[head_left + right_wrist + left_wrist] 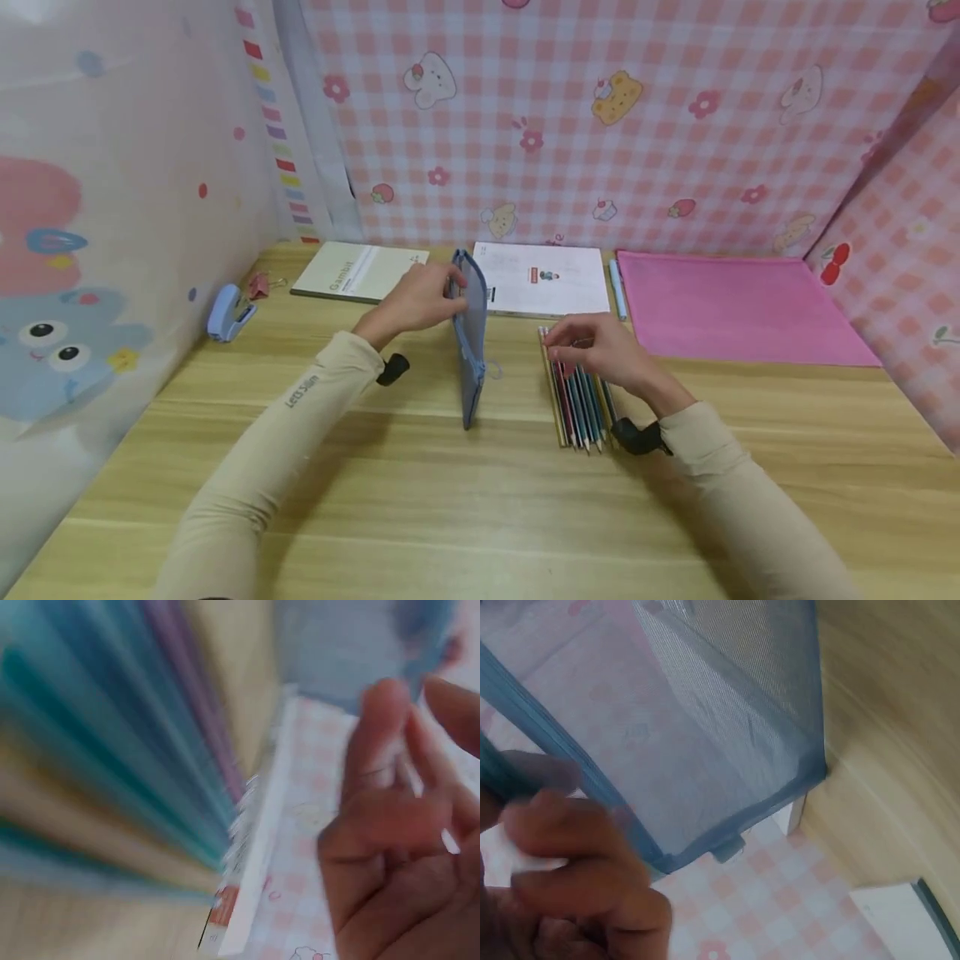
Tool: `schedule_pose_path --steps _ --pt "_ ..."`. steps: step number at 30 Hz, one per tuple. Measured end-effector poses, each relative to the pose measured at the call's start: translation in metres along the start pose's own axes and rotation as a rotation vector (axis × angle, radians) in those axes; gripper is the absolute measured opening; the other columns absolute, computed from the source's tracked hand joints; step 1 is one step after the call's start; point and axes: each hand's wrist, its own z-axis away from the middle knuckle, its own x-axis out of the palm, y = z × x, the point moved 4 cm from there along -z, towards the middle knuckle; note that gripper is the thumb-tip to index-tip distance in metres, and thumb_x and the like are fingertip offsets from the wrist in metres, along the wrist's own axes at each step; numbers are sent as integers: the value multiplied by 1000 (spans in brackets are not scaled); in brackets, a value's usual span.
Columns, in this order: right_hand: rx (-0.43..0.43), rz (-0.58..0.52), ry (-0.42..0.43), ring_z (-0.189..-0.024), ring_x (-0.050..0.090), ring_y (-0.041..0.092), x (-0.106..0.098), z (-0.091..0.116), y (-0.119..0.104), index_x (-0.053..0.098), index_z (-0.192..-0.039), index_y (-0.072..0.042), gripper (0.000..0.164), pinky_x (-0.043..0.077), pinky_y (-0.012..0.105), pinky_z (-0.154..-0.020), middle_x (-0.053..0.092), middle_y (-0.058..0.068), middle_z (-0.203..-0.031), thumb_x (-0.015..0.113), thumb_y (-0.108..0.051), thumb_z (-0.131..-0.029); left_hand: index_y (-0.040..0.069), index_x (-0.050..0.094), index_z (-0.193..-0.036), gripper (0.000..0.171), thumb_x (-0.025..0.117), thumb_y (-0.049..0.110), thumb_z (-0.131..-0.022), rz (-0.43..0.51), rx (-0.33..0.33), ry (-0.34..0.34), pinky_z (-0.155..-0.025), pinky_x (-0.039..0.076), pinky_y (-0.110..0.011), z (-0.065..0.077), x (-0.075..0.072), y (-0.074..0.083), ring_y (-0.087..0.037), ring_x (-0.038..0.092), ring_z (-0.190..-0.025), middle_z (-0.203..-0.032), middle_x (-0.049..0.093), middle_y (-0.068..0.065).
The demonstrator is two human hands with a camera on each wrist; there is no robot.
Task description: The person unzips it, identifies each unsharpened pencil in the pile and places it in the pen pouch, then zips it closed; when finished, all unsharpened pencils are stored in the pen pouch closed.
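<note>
My left hand (426,297) pinches the top edge of a blue mesh zipper pouch (469,333), which stands on its edge on the table. In the left wrist view, the see-through mesh (705,742) and blue zipper band spread beside the bent fingers (592,889). Just right of the pouch, a row of pencils (581,408) lies side by side, tips toward me. Over their far ends hovers my right hand (603,346), loosely bent with nothing between thumb and fingers. The right wrist view shows the pencils (112,742) blurred beside that hand.
Along the back lie a pale green notebook (360,271), a white booklet (542,277), a light blue pen (618,289) and a pink folder (742,308). A blue stapler (225,314) and reddish binder clips (258,286) sit at the left edge, by the patterned wall covering.
</note>
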Motion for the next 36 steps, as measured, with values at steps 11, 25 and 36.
schedule_pose_path --steps 11,25,36 --pt "-30 462 -134 -74 64 10 14 -20 13 74 -90 -7 10 54 27 -69 72 4 -81 78 -4 -82 -1 66 -122 36 60 12 -89 76 108 49 -51 40 -22 -5 11 18 -9 51 -52 -63 59 0" --pt "36 646 -176 -73 60 15 28 -34 3 71 -86 -11 16 50 29 -69 69 4 -85 83 -13 -76 -4 56 -136 44 65 5 -94 507 106 -6 -58 52 -30 -3 22 3 -14 60 -58 -66 63 3" --pt "218 553 -186 -43 54 8 42 -41 -1 66 -71 -12 14 44 21 -46 59 -1 -55 70 1 -75 9 54 -141 44 64 14 -98 671 41 -20 -61 48 -26 2 30 -8 -11 58 -65 -72 64 5"
